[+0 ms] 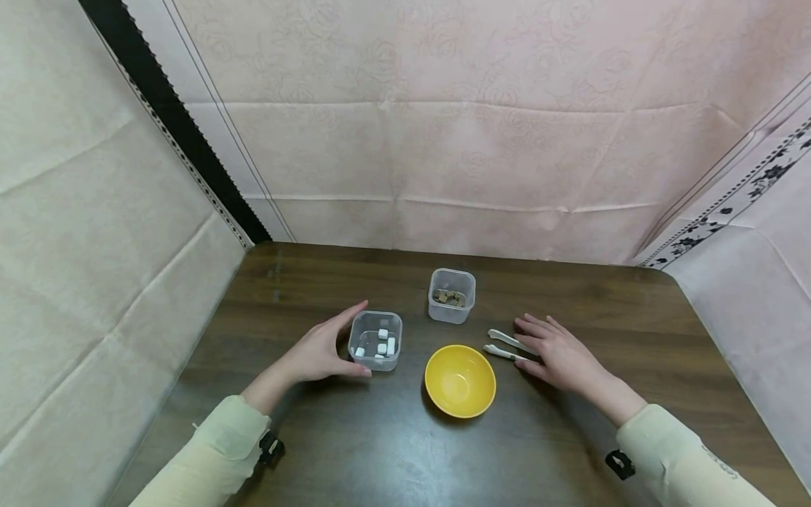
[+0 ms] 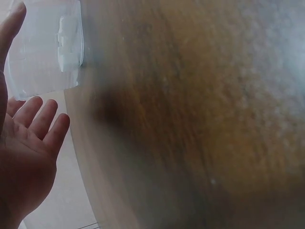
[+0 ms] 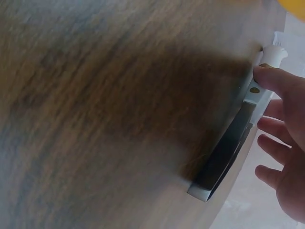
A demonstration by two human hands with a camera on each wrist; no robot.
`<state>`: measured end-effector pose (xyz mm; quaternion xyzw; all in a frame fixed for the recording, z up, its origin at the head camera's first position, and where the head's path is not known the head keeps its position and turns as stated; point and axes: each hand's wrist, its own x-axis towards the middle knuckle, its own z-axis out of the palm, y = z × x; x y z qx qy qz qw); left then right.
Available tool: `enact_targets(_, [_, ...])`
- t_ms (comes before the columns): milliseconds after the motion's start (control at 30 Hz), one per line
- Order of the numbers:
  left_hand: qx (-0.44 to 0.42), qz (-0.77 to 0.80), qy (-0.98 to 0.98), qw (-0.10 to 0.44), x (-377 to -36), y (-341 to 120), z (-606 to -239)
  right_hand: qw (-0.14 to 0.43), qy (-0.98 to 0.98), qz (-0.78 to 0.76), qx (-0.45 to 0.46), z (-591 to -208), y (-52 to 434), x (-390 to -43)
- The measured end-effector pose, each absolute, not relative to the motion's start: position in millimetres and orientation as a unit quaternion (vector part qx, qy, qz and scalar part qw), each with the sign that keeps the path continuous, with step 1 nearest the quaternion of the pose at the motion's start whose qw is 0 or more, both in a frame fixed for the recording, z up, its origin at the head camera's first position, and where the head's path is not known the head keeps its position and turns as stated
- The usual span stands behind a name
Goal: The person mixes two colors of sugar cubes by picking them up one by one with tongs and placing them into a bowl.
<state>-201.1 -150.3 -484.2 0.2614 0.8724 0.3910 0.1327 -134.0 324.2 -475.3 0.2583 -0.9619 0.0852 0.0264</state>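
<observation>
- The left hand point(image 1: 319, 352) cups a clear tub point(image 1: 375, 340) from its left side, thumb at the near corner and fingers round the far one. The curl looks loose, more a steadying touch than a firm grip.
- In the tub lie several white cubes point(image 1: 382, 344). Nothing covers it, so a quick tug or tilt could, I judge, send cubes onto the table point(image 1: 570, 296).
- In the left wrist view the palm point(image 2: 21, 162) faces the tub point(image 2: 47, 45) with fingers spread and straight. That view is blurred, so contact cannot be confirmed there.
- The right hand point(image 1: 557, 355) lies flat on the table, fingers straight and slightly spread, their tips on white tongs point(image 1: 507, 345).
- In the right wrist view a fingertip point(image 3: 267, 78) presses the tongs point(image 3: 259, 88) near one end. Nothing is pinched yet.
- The tongs lie flat just right of a yellow bowl point(image 1: 460, 380), tips pointing at it. A flat tool on smooth wood is hard to lift, and pushing could slide it into the bowl and nudge that.
- The bowl sits between the hands, just beside the tub, and looks empty.
- A second tub point(image 1: 452, 296) with brownish pieces stands behind the bowl, near the right hand's fingers. A careless reach for the tongs might knock it.
</observation>
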Motion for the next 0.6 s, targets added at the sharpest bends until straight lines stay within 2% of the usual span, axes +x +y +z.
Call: enact_targets(600, [0.257,0.382,0.878,0.134,-199.9,-150.2,-485.2,0.041,-0.961,0.102,0.256,-482.4,322.1,-136.1])
